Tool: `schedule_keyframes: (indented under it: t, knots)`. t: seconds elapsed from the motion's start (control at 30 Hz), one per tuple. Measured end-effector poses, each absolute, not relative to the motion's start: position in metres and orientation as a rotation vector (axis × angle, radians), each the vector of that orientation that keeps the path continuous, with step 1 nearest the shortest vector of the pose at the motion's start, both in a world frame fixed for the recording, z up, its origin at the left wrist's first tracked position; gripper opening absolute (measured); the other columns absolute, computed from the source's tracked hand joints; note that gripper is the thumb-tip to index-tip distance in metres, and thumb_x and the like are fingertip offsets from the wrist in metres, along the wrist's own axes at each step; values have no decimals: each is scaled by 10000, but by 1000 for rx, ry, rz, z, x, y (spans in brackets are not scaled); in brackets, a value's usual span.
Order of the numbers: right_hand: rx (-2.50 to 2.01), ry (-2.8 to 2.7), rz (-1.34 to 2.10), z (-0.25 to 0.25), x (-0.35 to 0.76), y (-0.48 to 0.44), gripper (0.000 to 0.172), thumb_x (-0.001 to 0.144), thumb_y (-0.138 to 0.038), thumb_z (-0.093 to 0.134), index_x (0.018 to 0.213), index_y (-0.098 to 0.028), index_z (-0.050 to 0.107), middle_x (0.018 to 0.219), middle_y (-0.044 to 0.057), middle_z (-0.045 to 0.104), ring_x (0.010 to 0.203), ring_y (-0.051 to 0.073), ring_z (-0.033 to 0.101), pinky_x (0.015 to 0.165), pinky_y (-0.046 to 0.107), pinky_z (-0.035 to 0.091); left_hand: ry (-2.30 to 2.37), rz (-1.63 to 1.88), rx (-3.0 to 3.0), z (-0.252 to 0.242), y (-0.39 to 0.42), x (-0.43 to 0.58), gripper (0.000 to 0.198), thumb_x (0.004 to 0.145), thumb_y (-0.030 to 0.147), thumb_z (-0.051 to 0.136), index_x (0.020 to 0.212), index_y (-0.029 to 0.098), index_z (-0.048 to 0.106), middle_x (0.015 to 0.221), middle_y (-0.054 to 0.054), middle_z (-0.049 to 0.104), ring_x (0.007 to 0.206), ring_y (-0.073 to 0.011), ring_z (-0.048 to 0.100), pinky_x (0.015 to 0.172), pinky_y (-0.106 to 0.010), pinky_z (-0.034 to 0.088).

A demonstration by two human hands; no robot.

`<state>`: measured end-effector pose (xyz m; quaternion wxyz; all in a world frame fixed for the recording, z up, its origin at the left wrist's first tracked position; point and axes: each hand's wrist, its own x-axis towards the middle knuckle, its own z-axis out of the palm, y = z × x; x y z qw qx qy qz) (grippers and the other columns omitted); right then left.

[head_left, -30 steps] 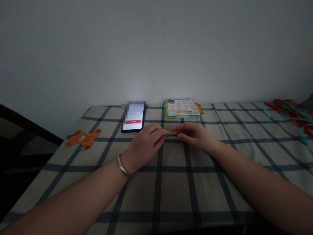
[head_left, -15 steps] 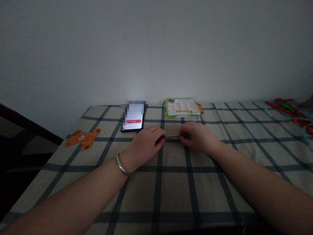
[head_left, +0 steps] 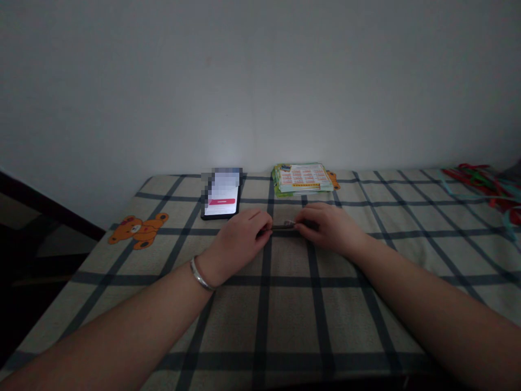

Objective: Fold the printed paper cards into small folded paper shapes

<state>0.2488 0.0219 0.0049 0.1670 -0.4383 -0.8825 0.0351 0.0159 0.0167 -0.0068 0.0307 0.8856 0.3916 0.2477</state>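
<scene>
My left hand (head_left: 240,239) and my right hand (head_left: 329,228) rest low on a checked tablecloth (head_left: 285,304), fingertips facing each other. Between them they pinch a thin, dark strip (head_left: 283,227), each hand closed on one end; the light is too dim to name it. A silver bangle (head_left: 199,274) sits on my left wrist. A lit phone (head_left: 222,200) lies just beyond my left hand. Behind my right hand is a stack of printed sheets (head_left: 302,178).
An orange bear print (head_left: 138,231) marks the cloth at the left. Red and green ribbons (head_left: 484,184) lie at the far right. A plain wall stands right behind the table. The table's left edge drops to a dark floor.
Both hands have sunk slightly toward the cloth and drawn a little apart, so more of the strip shows between the fingertips. Nothing else has moved.
</scene>
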Motion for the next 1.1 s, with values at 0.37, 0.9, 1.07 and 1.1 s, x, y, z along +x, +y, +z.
schedule_keyframes:
  t: [0.37, 0.9, 1.07, 1.1]
  knots:
    - [-1305, -2386, 257, 1, 247, 25, 168, 876, -246, 536, 928, -197, 688, 820, 33, 686, 702, 148, 588, 614, 257, 417, 1222, 765, 2747, -5, 16, 13, 118, 926, 213, 492, 917, 167, 601, 880, -41, 651, 855, -203, 597, 780, -367, 497]
    - [-1285, -2354, 319, -2, 246, 25, 79, 843, -242, 571, 879, -196, 624, 728, 2, 637, 616, 122, 540, 557, 243, 376, 1275, 801, 2618, -13, 21, 15, 318, 793, 150, 671, 1098, 173, 584, 1002, -35, 645, 984, -211, 577, 912, -395, 474]
    - [-1253, -2372, 357, -1, 247, 24, 60, 822, -198, 572, 857, -195, 621, 725, -4, 625, 629, 119, 534, 565, 234, 367, 1248, 775, 2650, -11, 21, 15, 271, 804, 143, 652, 1067, 184, 601, 1056, -31, 657, 1026, -216, 571, 932, -393, 456]
    - [-1223, -2392, 345, -1, 247, 24, 68, 815, -181, 573, 863, -194, 619, 741, -1, 624, 647, 121, 536, 578, 234, 371, 1254, 776, 2653, -11, 21, 15, 256, 804, 140, 647, 1053, 182, 603, 1036, -30, 660, 1012, -216, 574, 922, -392, 459]
